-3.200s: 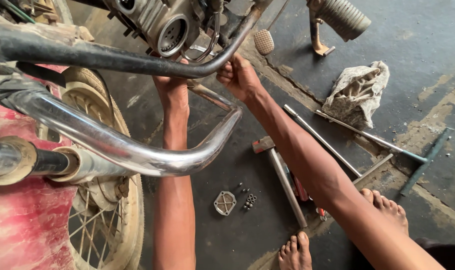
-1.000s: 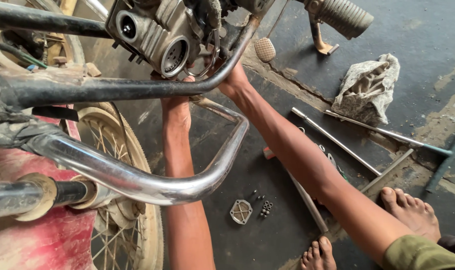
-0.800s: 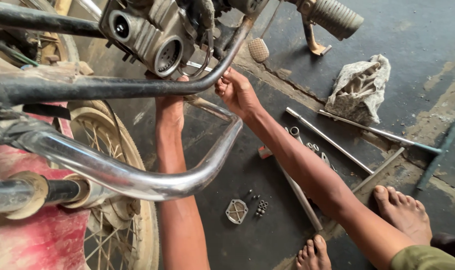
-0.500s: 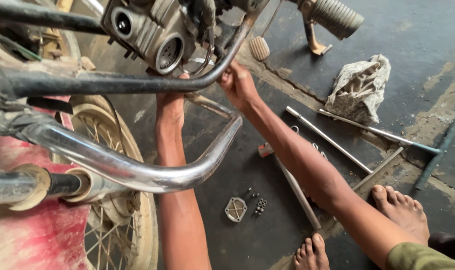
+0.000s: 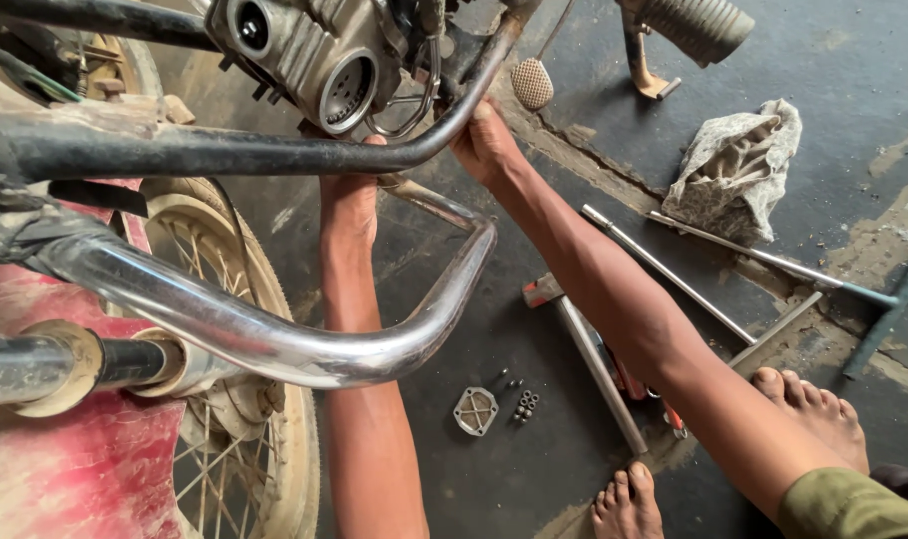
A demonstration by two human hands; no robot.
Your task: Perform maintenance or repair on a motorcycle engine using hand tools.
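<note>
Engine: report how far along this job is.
Done: a small square cover and loose bolts already lie on the floor. In hand: the left hand and right hand both reach up at the dark frame tube under the engine. Left: the engine is not yet off the frame.

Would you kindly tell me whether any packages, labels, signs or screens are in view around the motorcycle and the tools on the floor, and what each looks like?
None in view: no package, label, sign or screen shows around the hands on the dark frame tube, the engine, the crumpled rag or the long tools on the floor.
</note>
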